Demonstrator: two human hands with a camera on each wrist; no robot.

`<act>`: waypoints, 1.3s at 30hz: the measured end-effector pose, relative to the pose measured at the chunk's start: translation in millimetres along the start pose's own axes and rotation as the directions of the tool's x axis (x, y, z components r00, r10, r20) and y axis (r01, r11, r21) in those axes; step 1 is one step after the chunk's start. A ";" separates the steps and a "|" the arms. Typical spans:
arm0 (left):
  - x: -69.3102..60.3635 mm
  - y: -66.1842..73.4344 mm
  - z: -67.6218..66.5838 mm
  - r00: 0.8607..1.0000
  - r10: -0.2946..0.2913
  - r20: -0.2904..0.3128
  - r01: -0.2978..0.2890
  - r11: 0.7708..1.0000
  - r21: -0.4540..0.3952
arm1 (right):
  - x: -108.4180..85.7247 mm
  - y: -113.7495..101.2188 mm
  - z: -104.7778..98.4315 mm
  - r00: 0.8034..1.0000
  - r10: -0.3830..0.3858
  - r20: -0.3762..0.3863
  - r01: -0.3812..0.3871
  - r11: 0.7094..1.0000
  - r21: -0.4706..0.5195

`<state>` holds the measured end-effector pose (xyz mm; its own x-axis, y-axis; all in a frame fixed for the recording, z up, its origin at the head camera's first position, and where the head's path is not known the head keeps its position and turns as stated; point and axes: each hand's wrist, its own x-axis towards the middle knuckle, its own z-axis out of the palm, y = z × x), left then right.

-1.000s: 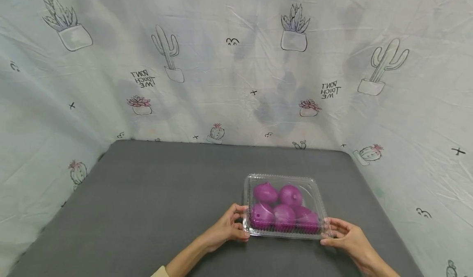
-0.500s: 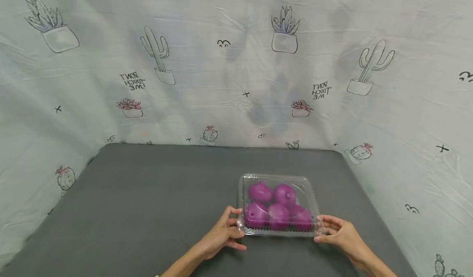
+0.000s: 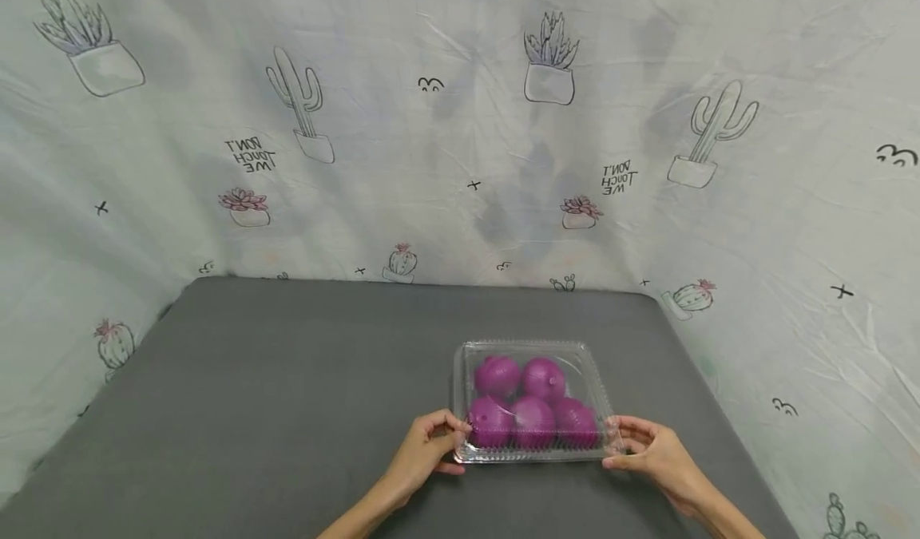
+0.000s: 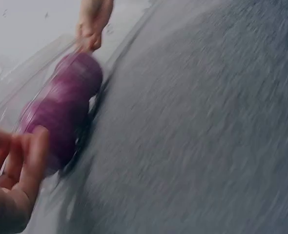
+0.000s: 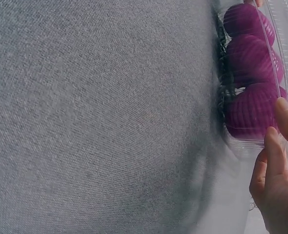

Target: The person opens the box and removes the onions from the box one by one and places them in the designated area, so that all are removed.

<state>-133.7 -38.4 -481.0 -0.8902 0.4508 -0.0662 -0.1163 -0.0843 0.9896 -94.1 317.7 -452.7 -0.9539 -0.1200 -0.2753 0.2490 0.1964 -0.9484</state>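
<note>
A clear plastic clamshell box (image 3: 528, 455) sits right of the middle of the grey table in the head view. Its ribbed lid lies over several purple onions (image 3: 533, 422), glossy and perhaps artificial. My left hand (image 3: 420, 451) pinches the box's near left corner. At the near right corner, the thumb and fingers of my right hand (image 3: 657, 455) grip the edge. The left wrist view is blurred: the left hand (image 4: 17, 180) shows beside the onions (image 4: 66, 102). In the right wrist view, the right hand (image 5: 276, 170) holds the box's end, close to an onion (image 5: 254, 112).
The grey cloth-covered table (image 3: 287, 379) stretches left of and behind the box. Pale fabric walls (image 3: 388, 124) printed with cactus drawings enclose its back and both sides.
The head view has turned slightly right, so the box and backdrop appear further left. My left fingers have shifted their hold at the near left corner. The right hand keeps its grip.
</note>
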 end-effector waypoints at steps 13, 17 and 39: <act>8.2 -1.3 -2.2 0.954 0.275 -0.116 -0.199 0.876 0.439 | -14.7 14.2 11.9 0.983 0.040 -0.176 -0.019 0.993 0.118; 10.0 -1.2 -4.6 0.952 0.298 -0.072 -0.253 0.895 0.368 | -15.8 21.2 20.5 0.971 -0.043 -0.236 0.093 0.974 0.206; 8.5 1.9 -12.1 0.954 0.290 -0.077 -0.254 0.918 0.305 | -15.3 26.1 40.3 0.872 -0.377 -0.313 0.338 0.925 -0.172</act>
<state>-146.8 -45.5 -481.3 -0.9167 0.3374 0.2140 0.2542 0.0791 0.9639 -66.3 285.4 -479.6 -0.9779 0.1262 0.1666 -0.1209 0.3086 -0.9435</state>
